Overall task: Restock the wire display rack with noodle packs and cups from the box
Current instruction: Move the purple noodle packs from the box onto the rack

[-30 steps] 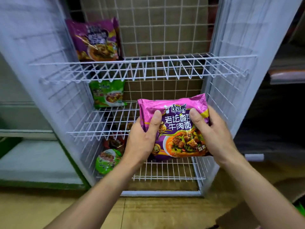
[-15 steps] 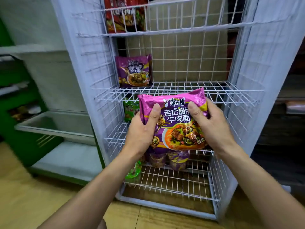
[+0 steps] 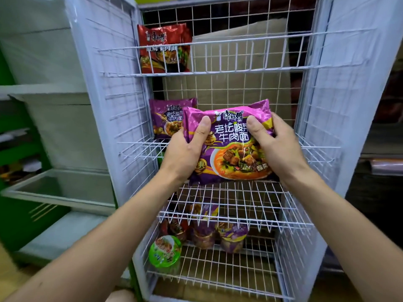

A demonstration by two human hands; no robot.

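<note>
The white wire display rack (image 3: 117,88) fills the centre of the frame, a tall open-fronted cage of thin coated rods with four grid shelves, and a flat brown cardboard sheet (image 3: 239,62) stands behind its back mesh. At mid-frame the held purple noodle pack (image 3: 231,147), a glossy, crinkled foil pillow, is upright with its printed face to the camera and its long axis running left to right, tipped slightly up at the right. It hangs just in front of the second shelf (image 3: 314,149), not yet on it. The left hand (image 3: 183,155) grips its left edge and the right hand (image 3: 279,149) its right edge, each thumb pressed on the front while the fingers curl behind, out of sight. Both hands are equally near, so the pack likely goes straight back from the fingers into the free space right of the matching purple pack (image 3: 168,118) standing at the shelf's left. A red pack (image 3: 163,49) stands at upper left on the top shelf; at the bottom sit foil-lidded purple cups (image 3: 233,238) and a green cup (image 3: 165,251)
</note>
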